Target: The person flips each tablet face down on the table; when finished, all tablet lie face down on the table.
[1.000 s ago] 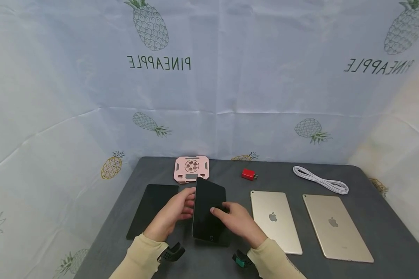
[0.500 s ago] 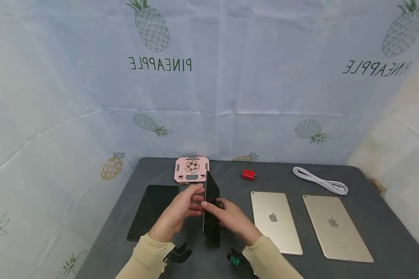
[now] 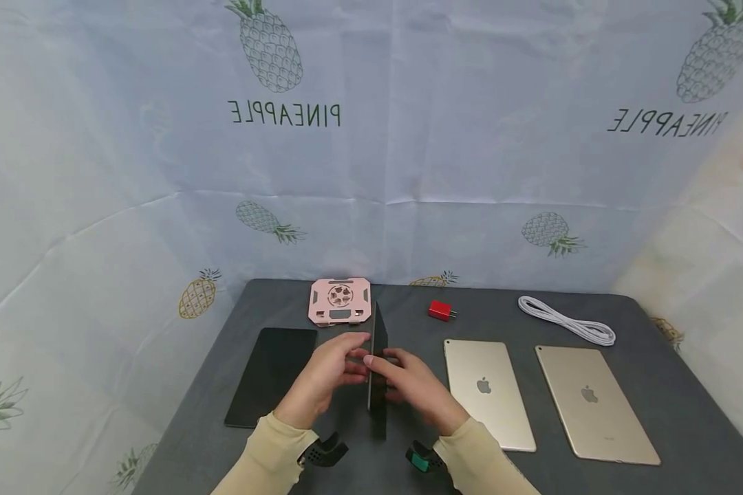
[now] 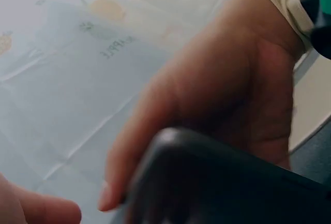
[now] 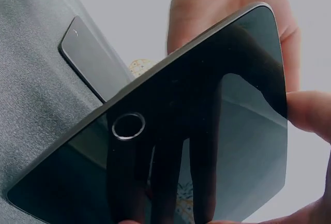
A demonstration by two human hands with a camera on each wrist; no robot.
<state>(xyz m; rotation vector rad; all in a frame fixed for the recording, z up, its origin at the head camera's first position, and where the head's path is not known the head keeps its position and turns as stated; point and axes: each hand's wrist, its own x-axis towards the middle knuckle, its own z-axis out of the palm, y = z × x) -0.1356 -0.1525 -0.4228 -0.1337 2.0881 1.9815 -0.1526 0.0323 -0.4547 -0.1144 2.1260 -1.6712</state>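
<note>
In the head view a dark tablet stands nearly on edge at the middle of the table, its black screen turned to the right. My right hand grips it, with the thumb over the upper edge and the fingers on the screen side. The right wrist view shows the screen with its round home button and reflected fingers. My left hand is beside the tablet's back, fingers loosely bent and pointing at it. Whether those fingertips touch is hard to tell. A second dark tablet lies flat at the left.
Two gold tablets lie back up on the right, a nearer one and a farther one. Along the back are a pink plate-like stand, a red charger plug and a coiled white cable. A patterned cloth hangs behind the table.
The held tablet has turned from a slant with its screen facing up to nearly edge-on, and moved slightly right. My left hand has followed it to the right.
</note>
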